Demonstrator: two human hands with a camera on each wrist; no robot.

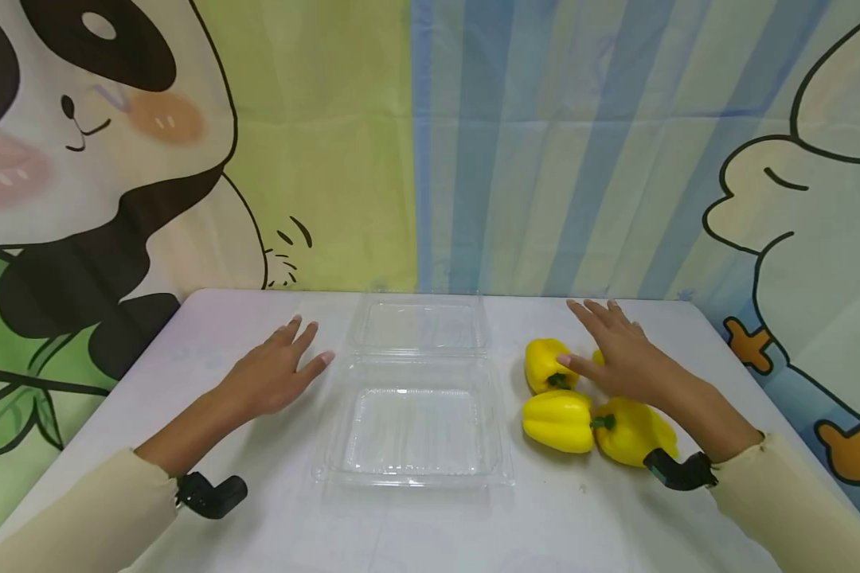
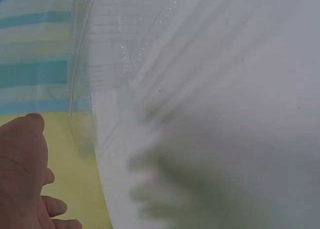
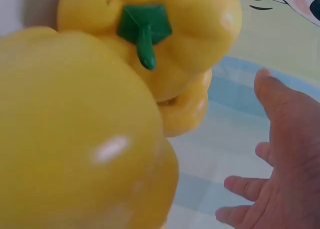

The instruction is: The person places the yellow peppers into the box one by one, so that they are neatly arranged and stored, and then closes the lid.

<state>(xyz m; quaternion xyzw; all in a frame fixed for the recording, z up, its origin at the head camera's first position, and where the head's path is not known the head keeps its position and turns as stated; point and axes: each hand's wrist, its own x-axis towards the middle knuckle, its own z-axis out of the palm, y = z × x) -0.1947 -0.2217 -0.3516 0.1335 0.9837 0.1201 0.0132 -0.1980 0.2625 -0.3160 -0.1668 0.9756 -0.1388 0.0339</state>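
Note:
Several yellow bell peppers lie together on the right of the white table (image 1: 208,342): one at the back (image 1: 543,362), one in front (image 1: 559,420), one further right (image 1: 634,430). My right hand (image 1: 596,338) hovers open over them, fingers straight, thumb by the back pepper; whether it touches them I cannot tell. The right wrist view shows a big pepper (image 3: 75,129) close up, a green-stemmed pepper (image 3: 150,39) behind it, and my right hand (image 3: 280,154) spread. My left hand (image 1: 297,354) lies open and flat left of a clear plastic clamshell box (image 1: 416,465), holding nothing. In the left wrist view, my left hand (image 2: 20,174) is beside the box wall (image 2: 85,89).
The clamshell stands open at the table's middle, its lid (image 1: 419,322) folded back towards the wall. A cartoon cloth with a panda (image 1: 79,159) hangs right behind the table. Black wrist cameras (image 1: 211,493) sit on both forearms.

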